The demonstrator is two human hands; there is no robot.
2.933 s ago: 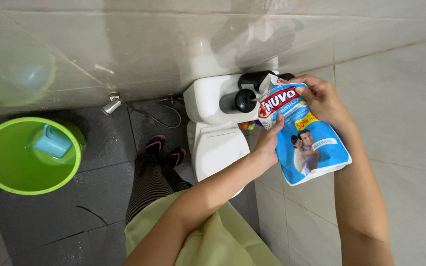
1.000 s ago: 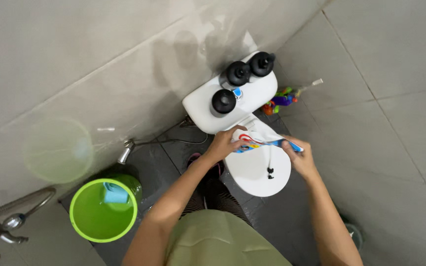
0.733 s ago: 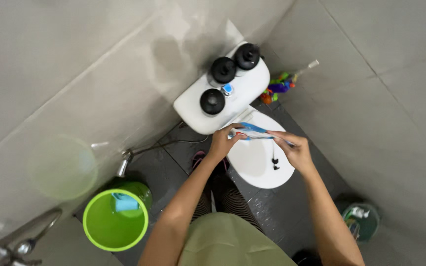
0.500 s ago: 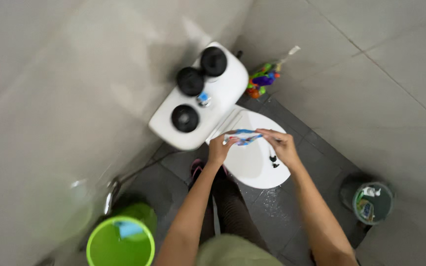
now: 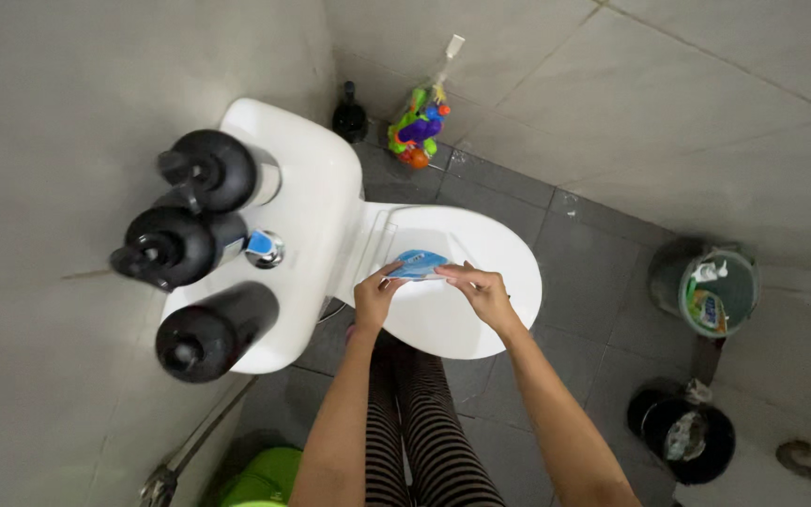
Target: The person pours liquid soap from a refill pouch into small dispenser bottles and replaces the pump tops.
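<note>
between our left hand [image 5: 374, 298] and right hand [image 5: 483, 292], both pinching it, the blue pouch [image 5: 419, 265] now lies folded small above the closed toilet lid [image 5: 481, 319], no longer held up flat.

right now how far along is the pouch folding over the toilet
Looks done: the blue pouch is flattened into a small packet. In hand: the left hand and right hand pinch it from either side above the closed toilet lid. Left: it has not been put down anywhere. Three black pump bottles stand on the tank, caps on.
</note>
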